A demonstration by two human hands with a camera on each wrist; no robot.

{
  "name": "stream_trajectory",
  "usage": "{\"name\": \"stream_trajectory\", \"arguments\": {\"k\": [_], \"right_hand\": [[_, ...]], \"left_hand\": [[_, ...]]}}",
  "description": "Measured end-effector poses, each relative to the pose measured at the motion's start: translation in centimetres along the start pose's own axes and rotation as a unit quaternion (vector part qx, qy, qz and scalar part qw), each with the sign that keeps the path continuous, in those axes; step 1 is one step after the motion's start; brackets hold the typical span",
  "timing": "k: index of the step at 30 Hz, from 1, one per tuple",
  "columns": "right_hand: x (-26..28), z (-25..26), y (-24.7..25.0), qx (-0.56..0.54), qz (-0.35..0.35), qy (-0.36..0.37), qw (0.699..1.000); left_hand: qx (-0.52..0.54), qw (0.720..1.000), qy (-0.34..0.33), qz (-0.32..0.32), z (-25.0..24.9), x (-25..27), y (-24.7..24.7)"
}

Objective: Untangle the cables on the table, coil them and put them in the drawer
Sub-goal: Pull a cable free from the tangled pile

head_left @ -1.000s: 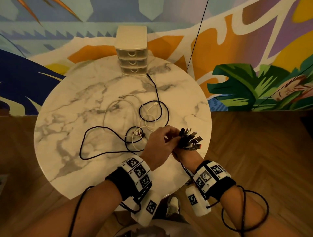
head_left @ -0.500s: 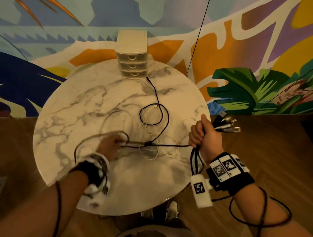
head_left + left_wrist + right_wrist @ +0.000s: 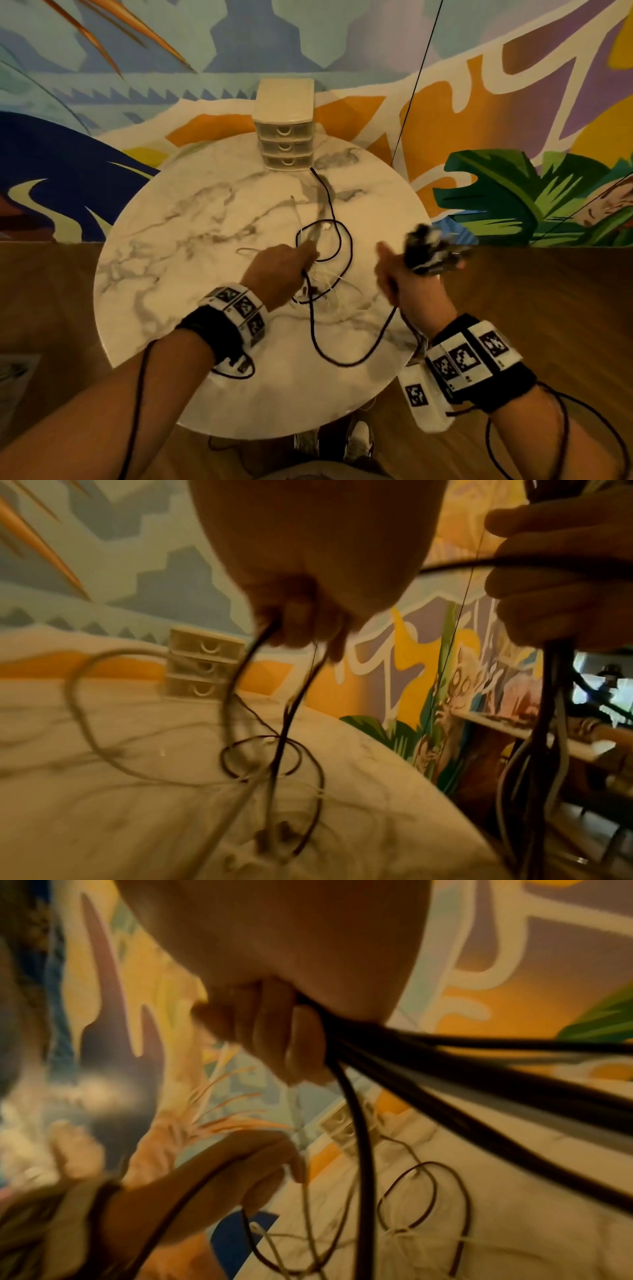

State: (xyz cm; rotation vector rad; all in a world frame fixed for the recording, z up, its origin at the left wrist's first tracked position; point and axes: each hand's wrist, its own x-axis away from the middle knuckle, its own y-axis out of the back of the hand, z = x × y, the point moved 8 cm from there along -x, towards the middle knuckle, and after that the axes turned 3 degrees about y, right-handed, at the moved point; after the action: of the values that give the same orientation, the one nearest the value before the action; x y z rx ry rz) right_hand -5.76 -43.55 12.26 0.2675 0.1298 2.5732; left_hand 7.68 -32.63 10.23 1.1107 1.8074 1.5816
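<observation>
A tangle of black cable (image 3: pixel 342 240) and thin white cable (image 3: pixel 337 294) lies in the middle of the round marble table (image 3: pixel 171 274). My left hand (image 3: pixel 284 270) is over the tangle, its fingers curled round black and white strands (image 3: pixel 270 653). My right hand (image 3: pixel 404 274), at the table's right edge, grips a bundle of cable ends whose blurred plugs (image 3: pixel 431 250) stick up above the fist. In the right wrist view the fingers (image 3: pixel 274 1031) close round several black cables (image 3: pixel 445 1069). A black loop (image 3: pixel 342 356) sags between the hands. The small cream drawer unit (image 3: pixel 286 137) stands at the far edge, its three drawers closed.
A painted mural wall (image 3: pixel 137 85) rises behind the table. Wooden floor (image 3: pixel 531 291) surrounds it, and my shoes (image 3: pixel 356 442) show under the near edge. Black sensor leads (image 3: pixel 582 445) hang from both wrists. A thin dark line (image 3: pixel 414 85) hangs in front of the wall.
My left hand swept out to the left with a strand, then came back to the middle of the tangle. My right hand lifted the plug bundle to the right edge; the taut strand now sags.
</observation>
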Motion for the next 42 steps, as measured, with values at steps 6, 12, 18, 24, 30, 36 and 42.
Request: {"name": "stream_trajectory", "arguments": {"k": [6,12,18,24,30,36,42], "right_hand": [[3.0,-1.8,-7.1,0.156,0.223,-0.061,0.960],[1.3,-4.0,-3.1,0.104,0.043,-0.113,0.987],[-0.8,-2.5,6.1,0.005,-0.187,-0.049,0.981],[-0.8,-1.0,8.5,-0.063,-0.279,-0.007,0.958],[-1.8,-2.3,1.1,0.005,-0.097,-0.044,0.994],[-2.4,-0.7,-3.0,0.005,-0.028,-0.070,0.997],[-3.2,1.0,1.0,-0.105,-0.138,0.016,0.985]], "left_hand": [[-0.083,0.995,-0.009,0.055,-4.0,-0.4,-1.2],[0.077,0.997,0.009,0.013,-3.9,0.5,-1.5],[0.146,0.984,0.065,0.074,3.8,1.8,-5.0],[0.028,0.985,0.106,-0.132,9.5,-1.9,1.8],[0.083,0.984,0.066,-0.145,4.4,-2.0,4.7],[-0.008,0.988,-0.137,-0.076,-5.1,-0.1,3.8],[0.204,0.976,0.078,0.015,3.7,-1.6,-2.9]]}}
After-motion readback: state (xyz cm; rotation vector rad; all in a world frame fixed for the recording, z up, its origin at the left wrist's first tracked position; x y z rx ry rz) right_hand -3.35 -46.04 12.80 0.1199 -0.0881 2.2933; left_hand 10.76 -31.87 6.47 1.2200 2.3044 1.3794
